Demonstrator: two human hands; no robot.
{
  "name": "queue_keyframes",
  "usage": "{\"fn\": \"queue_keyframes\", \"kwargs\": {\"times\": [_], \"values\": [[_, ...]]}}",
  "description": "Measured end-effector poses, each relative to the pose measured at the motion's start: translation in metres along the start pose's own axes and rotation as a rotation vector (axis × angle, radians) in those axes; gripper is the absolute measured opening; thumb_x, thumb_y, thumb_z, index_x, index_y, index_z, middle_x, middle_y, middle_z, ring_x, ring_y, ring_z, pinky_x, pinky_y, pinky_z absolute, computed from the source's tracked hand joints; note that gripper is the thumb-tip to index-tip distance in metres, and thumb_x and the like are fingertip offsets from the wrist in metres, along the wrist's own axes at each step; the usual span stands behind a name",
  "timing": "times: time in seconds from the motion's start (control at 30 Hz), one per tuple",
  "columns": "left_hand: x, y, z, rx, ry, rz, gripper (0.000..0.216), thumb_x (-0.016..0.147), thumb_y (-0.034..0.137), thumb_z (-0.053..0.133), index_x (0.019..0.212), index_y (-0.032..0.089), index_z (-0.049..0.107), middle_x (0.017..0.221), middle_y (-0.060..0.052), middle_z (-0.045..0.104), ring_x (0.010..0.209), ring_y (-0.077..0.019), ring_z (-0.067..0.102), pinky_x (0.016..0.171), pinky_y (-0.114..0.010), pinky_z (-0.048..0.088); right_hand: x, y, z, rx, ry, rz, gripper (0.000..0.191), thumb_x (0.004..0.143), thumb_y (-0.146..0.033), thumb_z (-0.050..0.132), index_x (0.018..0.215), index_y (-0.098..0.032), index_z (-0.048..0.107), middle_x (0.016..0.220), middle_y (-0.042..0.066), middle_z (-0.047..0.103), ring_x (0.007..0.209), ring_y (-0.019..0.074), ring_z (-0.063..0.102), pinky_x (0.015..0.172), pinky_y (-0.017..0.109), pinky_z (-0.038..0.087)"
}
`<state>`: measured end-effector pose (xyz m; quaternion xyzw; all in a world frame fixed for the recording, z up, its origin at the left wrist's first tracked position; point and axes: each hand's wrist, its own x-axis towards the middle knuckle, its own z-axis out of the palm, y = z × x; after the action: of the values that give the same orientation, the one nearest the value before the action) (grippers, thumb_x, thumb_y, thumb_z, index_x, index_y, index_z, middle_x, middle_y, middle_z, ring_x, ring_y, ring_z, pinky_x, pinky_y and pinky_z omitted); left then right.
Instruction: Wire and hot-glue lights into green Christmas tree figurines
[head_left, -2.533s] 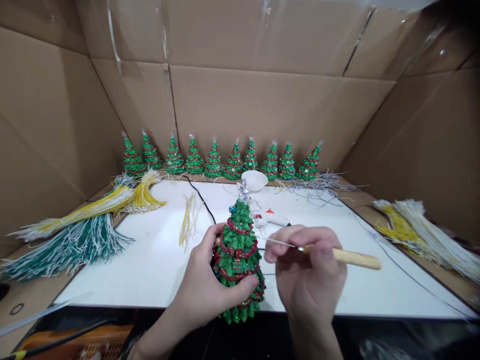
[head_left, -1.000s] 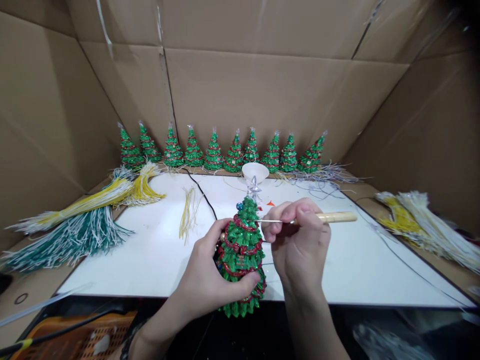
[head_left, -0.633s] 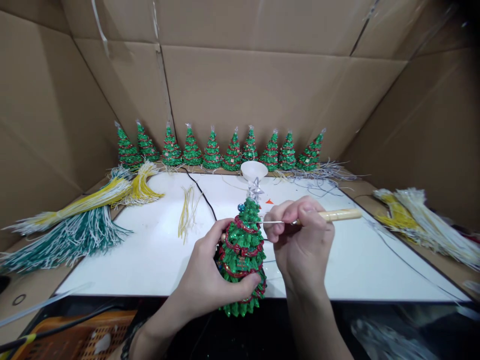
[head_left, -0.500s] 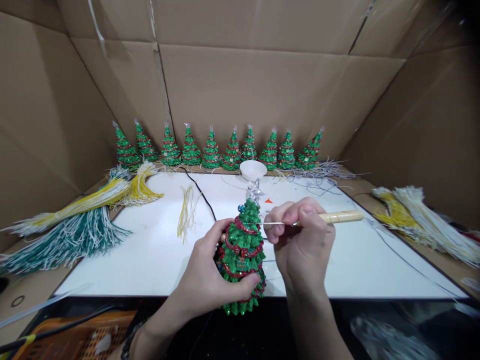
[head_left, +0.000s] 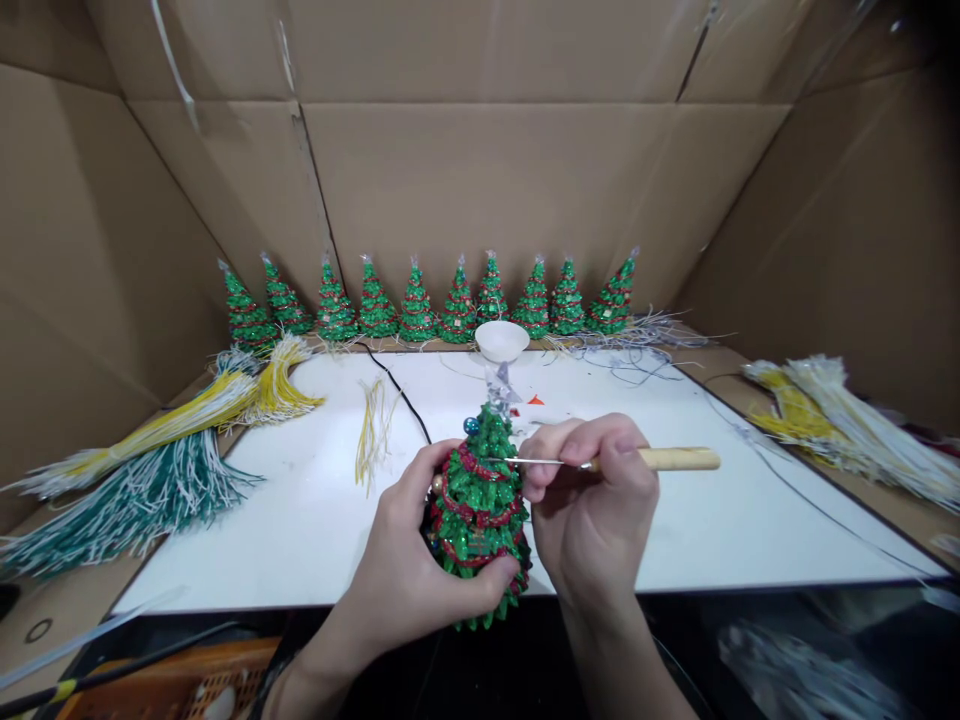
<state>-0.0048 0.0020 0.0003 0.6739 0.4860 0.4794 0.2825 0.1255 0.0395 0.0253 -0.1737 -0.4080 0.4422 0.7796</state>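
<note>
My left hand (head_left: pixel 409 550) is wrapped round the lower body of a green Christmas tree figurine (head_left: pixel 484 490), thumb across its front. The tree has red garlands, small baubles and a clear star (head_left: pixel 501 385) on top. It stands nearly upright at the table's near edge. In my right hand (head_left: pixel 600 500), fingers pinch an awl-like tool (head_left: pixel 679 459) with a pale wooden handle and a thin metal shaft. The shaft points left, and its tip reaches the upper part of the tree near the top garland. Whether the tip pierces the surface I cannot tell.
Several similar trees (head_left: pixel 379 300) line the back before a cardboard wall. A white bowl (head_left: pixel 502 341) stands ahead of them. Wire bundles lie left (head_left: pixel 150 500) and right (head_left: pixel 862 430). Loose yellow wires (head_left: pixel 371 430) and a black cable (head_left: pixel 401 388) cross the white table (head_left: pixel 300 520). An orange basket (head_left: pixel 172 685) sits below.
The camera view has shifted slightly. The tree has turned and tilted a little in my left hand, and the awl-like tool's tip now lies further across the tree's upper front.
</note>
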Motion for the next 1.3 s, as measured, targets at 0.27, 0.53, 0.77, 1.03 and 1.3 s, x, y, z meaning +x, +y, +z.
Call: {"fn": "queue_keyframes", "kwargs": {"times": [0.27,0.53,0.77,1.03,1.3], "values": [[0.003,0.002,0.0,0.035,0.01,0.014,0.065,0.06,0.024,0.079,0.12,0.022,0.053,0.098,-0.002,0.07,0.084,-0.0188,0.068,0.078,-0.031,0.059,0.001,0.0,-0.001,-0.046,0.0,0.018,0.027,0.088,-0.027,0.054,0.062,-0.022,0.056,0.048,-0.005,0.055,0.043,0.0102,0.052,0.04,0.02,0.04],[0.0,0.0,0.0,-0.026,0.05,0.001,0.068,0.061,0.027,0.08,0.124,0.023,0.054,0.101,-0.003,0.071,0.086,-0.0198,0.07,0.079,-0.032,0.06,0.007,-0.008,-0.007,0.047,-0.042,0.044,0.04,0.096,-0.04,0.049,0.06,-0.022,0.049,0.043,-0.006,0.045,0.036,0.0098,0.04,0.039,0.022,0.035],[0.006,-0.006,-0.008,0.064,0.167,0.009,0.068,0.06,0.03,0.082,0.123,0.022,0.056,0.101,-0.003,0.07,0.085,-0.0202,0.069,0.081,-0.033,0.059,0.007,0.003,-0.089,-1.08,-0.399,0.08,0.055,0.093,-0.05,0.057,0.05,-0.021,0.038,0.04,-0.006,0.034,0.037,0.0087,0.028,0.04,0.025,0.016],[0.013,-0.002,-0.014,0.054,0.236,-0.036,0.064,0.06,0.027,0.08,0.119,0.023,0.057,0.102,-0.002,0.069,0.091,-0.02,0.068,0.087,-0.032,0.056,-0.002,0.02,-0.13,-1.882,-0.823,-0.117,0.046,0.092,-0.058,0.056,0.063,-0.021,0.059,0.052,0.001,0.062,0.046,0.0176,0.058,0.048,0.028,0.016],[0.013,0.002,-0.018,-0.173,0.177,-0.199,0.061,0.061,0.023,0.078,0.117,0.021,0.053,0.104,-0.003,0.071,0.095,-0.0207,0.069,0.088,-0.031,0.055,0.058,0.023,-0.131,-1.926,-0.828,-0.25,0.023,0.096,-0.023,0.045,0.101,-0.018,0.067,0.102,0.011,0.073,0.096,0.0281,0.066,0.076,0.037,0.046]]}}
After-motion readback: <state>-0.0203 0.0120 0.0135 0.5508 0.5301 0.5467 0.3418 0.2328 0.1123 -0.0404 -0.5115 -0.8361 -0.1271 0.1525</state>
